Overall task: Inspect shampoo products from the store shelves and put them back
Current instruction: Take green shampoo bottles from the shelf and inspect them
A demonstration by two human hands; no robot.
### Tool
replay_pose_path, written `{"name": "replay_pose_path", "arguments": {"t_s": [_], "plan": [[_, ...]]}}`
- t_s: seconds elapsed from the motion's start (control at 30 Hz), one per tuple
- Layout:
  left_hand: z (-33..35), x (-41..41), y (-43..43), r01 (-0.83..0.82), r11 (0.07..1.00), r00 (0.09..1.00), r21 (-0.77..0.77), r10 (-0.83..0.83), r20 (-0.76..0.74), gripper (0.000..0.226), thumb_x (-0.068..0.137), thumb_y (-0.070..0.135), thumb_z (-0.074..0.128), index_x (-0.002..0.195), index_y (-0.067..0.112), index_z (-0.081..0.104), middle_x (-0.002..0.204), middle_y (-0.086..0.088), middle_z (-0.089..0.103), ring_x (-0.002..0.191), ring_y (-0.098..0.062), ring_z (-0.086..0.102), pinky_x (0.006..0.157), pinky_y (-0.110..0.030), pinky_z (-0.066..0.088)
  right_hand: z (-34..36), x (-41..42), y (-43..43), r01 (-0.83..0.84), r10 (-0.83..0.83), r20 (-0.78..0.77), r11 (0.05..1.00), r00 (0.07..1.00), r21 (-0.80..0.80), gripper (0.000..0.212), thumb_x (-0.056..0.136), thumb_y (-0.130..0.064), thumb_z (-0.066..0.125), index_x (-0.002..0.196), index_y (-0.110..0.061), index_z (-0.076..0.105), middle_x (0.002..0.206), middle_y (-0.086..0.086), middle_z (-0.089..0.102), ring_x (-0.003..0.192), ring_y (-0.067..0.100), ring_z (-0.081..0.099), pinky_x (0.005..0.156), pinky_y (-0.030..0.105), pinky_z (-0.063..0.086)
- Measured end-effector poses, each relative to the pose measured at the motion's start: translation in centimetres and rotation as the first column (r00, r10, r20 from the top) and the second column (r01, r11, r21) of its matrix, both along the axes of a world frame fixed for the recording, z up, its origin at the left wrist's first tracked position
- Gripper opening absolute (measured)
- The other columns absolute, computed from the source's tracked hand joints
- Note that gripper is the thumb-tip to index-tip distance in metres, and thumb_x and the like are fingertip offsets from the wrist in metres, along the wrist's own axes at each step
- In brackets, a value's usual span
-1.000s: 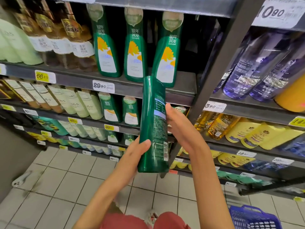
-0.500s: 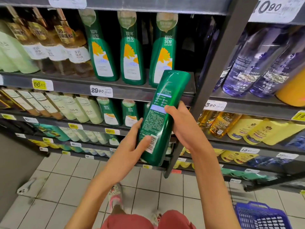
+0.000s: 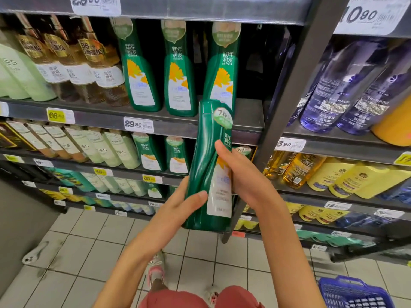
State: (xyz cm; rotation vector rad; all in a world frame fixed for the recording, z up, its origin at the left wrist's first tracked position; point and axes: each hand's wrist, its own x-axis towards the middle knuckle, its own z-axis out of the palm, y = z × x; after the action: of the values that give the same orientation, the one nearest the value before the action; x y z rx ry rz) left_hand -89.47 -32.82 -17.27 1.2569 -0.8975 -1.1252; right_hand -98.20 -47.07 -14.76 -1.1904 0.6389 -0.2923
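Note:
A tall green shampoo bottle (image 3: 206, 170) with a white and orange front label stands nearly upright in front of the shelves, cap end up. My left hand (image 3: 180, 205) grips its lower left side, thumb across the front. My right hand (image 3: 242, 174) holds its right side at mid height, thumb over the label. Three matching green bottles (image 3: 178, 72) stand on the shelf (image 3: 93, 114) behind it, above a 29.90 price tag (image 3: 138, 125).
Amber bottles (image 3: 73, 63) and pale green bottles (image 3: 20, 76) fill the shelf to the left. Purple bottles (image 3: 338, 85) and yellow bottles (image 3: 347, 174) fill the right bay past a dark upright post (image 3: 287, 103). A blue basket (image 3: 351, 292) sits on the tiled floor at lower right.
The bottle has been turned in my hands from its back, with the barcode showing, to its front label, and set upright from a tilt. Both hands have shifted their hold.

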Motion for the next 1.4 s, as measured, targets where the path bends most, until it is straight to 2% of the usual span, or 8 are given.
{"name": "replay_pose_path", "arguments": {"t_s": [0.2,0.33,0.53,0.7,0.87,1.0,1.23,1.4], "plan": [[0.0,0.8,-0.3,-0.041,0.996,0.998,0.083,0.037,0.046,0.037,0.076,0.057,0.063,0.111,0.046,0.06,0.115,0.016,0.066,0.106,-0.003,0.062,0.08,-0.013,0.05,-1.3,0.0,-0.5,0.095,-0.102,0.167,0.994,0.981,0.052,0.021,0.097,-0.014,0.048,0.113,-0.008,0.059,0.098,0.006,0.07,0.086,0.017,0.068,0.083,0.036,0.056],[-0.8,0.3,-0.7,-0.162,0.975,0.986,0.149,0.166,-0.013,0.044,0.075,0.046,0.058,0.113,0.025,0.059,0.108,0.004,0.071,0.098,-0.01,0.067,0.076,-0.021,0.054,-1.9,0.3,0.0,0.048,-0.035,0.098,0.989,0.995,-0.138,0.027,0.095,-0.014,0.052,0.12,-0.022,0.054,0.113,0.0,0.068,0.101,0.015,0.067,0.09,0.035,0.054],[-2.5,0.3,-0.1,-0.217,0.965,0.937,0.149,0.249,-0.244,0.043,0.078,0.032,0.056,0.118,0.018,0.056,0.108,0.001,0.071,0.1,-0.014,0.067,0.075,-0.022,0.055,-5.1,-1.5,2.8,-0.119,0.118,-0.016,0.985,0.993,-0.129,0.04,0.091,-0.029,0.057,0.13,-0.023,0.05,0.118,-0.008,0.067,0.107,0.007,0.064,0.094,0.03,0.052],[-2.9,1.9,0.7,-0.153,0.971,0.985,0.185,0.136,0.104,0.042,0.087,0.022,0.056,0.128,0.015,0.048,0.121,-0.002,0.063,0.109,-0.012,0.062,0.09,-0.023,0.05,-6.1,-1.9,3.7,-0.082,0.091,0.048,0.982,0.995,-0.171,0.034,0.084,-0.029,0.06,0.118,-0.028,0.054,0.116,-0.01,0.067,0.106,0.003,0.064,0.086,0.022,0.053],[-3.1,2.1,0.9,-0.165,0.982,0.93,0.096,0.123,0.347,0.042,0.085,0.001,0.061,0.121,0.018,0.049,0.116,0.0,0.064,0.105,-0.002,0.061,0.087,-0.015,0.047,-6.6,-2.4,4.1,-0.027,0.07,0.107,0.932,0.992,-0.361,0.043,0.088,-0.009,0.062,0.118,-0.038,0.051,0.113,-0.016,0.067,0.111,0.006,0.061,0.093,0.023,0.049],[-3.6,1.3,1.3,-0.199,0.979,0.832,-0.051,0.196,0.519,0.046,0.084,0.012,0.062,0.122,0.029,0.044,0.118,0.003,0.06,0.111,-0.005,0.056,0.092,-0.02,0.045,-6.4,-2.9,4.1,-0.014,0.082,0.149,0.913,0.985,-0.409,0.049,0.084,-0.002,0.062,0.117,-0.037,0.052,0.114,-0.017,0.065,0.112,0.005,0.059,0.094,0.022,0.047],[-3.0,1.0,2.2,-0.247,0.969,0.885,0.001,0.226,0.407,0.039,0.082,0.015,0.069,0.113,0.032,0.053,0.108,0.009,0.067,0.102,-0.003,0.061,0.088,-0.019,0.049,-5.4,-3.2,3.8,-0.155,0.175,0.016,0.91,0.985,-0.384,0.042,0.089,-0.007,0.062,0.12,-0.031,0.05,0.117,-0.004,0.065,0.111,0.012,0.061,0.093,0.027,0.05],[-1.9,0.5,2.6,-0.237,0.945,0.971,0.226,0.234,0.042,0.042,0.073,0.043,0.059,0.108,0.02,0.062,0.1,0.003,0.073,0.096,-0.014,0.068,0.073,-0.019,0.055,-4.3,-2.7,3.9,-0.203,0.195,-0.1,0.976,0.976,-0.078,0.039,0.084,-0.036,0.061,0.114,-0.012,0.063,0.11,0.006,0.071,0.095,0.014,0.069,0.073,0.023,0.057]]}}
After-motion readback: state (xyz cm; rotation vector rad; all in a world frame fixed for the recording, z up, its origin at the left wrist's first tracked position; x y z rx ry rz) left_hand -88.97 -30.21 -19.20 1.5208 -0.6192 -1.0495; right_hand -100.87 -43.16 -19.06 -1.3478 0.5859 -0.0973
